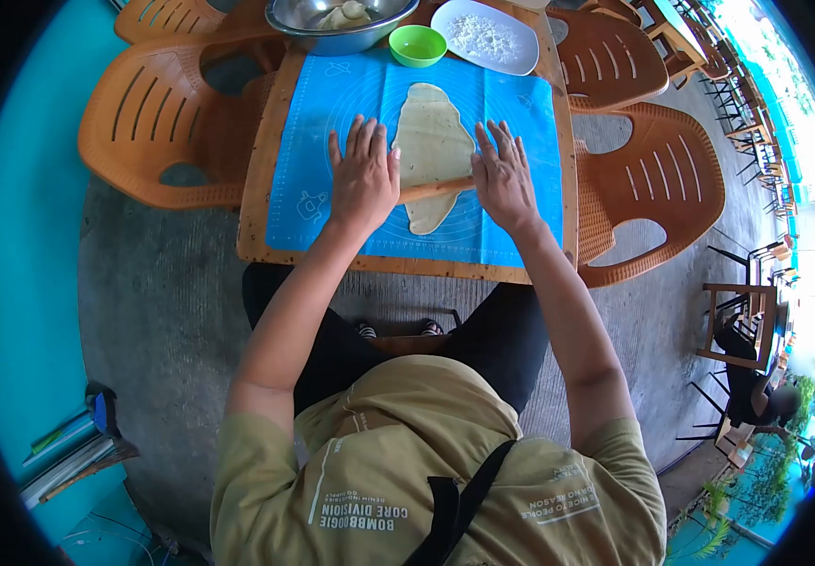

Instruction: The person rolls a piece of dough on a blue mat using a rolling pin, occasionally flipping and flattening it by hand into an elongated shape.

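From where I stand, I see 2 bare hands at a wooden table (255,212), over a blue mat (318,141). The left hand (365,179) rests on the left end of a rolling pin (436,190), and the right hand (505,179) on its right end. On both, the fingers stretch toward the far side, uncurled, not clenched round the wood.

The pin lies crosswise over the near part of a long, flat sheet of dough (433,137), in the middle of the mat. The dough's near tip stops short of the mat's near edge; its far tip is near a green bowl (418,45). Bare mat lies left of the left hand, with a narrower strip right of the right hand.

Along the far edge, a metal bowl (332,41) holding pale lumps sits left of the green bowl, and a white plate (509,62) of white powder sits right. Chairs flank the table on both sides.
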`<state>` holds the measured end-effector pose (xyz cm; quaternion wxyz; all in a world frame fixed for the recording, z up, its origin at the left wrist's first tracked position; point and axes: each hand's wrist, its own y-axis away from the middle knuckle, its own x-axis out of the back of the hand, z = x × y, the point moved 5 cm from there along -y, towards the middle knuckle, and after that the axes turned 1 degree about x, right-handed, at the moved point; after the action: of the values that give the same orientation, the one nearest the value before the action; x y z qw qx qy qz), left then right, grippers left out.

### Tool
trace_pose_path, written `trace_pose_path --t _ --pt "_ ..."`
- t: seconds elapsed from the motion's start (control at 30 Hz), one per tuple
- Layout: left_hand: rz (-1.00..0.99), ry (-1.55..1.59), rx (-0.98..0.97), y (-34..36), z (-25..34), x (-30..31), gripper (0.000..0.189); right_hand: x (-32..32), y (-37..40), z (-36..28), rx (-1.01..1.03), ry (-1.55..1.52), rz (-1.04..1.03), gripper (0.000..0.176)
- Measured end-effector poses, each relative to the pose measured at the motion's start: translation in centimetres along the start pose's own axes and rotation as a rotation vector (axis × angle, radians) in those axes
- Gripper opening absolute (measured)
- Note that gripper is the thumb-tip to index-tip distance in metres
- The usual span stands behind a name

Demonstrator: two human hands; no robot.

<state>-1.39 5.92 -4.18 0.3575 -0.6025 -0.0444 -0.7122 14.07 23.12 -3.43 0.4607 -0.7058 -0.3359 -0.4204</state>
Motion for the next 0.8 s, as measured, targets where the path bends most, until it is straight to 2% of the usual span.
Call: trace_pose_path --t 0.07,0.2,0.47,0.57,0.8 --pt "-0.033 -0.046 0.035 -0.3 -0.7 -3.0 0.056 -1.7 -0.6 0.6 -0.123 -0.002 -0.035 0.057" --pt "-0.174 -0.053 0.066 0.4 -0.2 -2.8 0.070 -2.1 1.2 0.4 -0.085 0.022 -0.114 0.058" --pt "-0.197 -0.002 -0.037 3.4 1.9 -2.0 0.066 -0.6 4.8 -0.4 -0.119 0.050 -0.153 0.058" --pt "-0.211 -0.075 -0.101 4.5 2.6 -1.5 0.066 0.0 5.9 -0.8 -0.115 0.070 -0.152 0.057" --pt "-0.218 0.022 -0.155 6.0 3.6 -0.7 0.068 0.9 7.5 -1.1 -0.146 0.046 -0.162 0.056"
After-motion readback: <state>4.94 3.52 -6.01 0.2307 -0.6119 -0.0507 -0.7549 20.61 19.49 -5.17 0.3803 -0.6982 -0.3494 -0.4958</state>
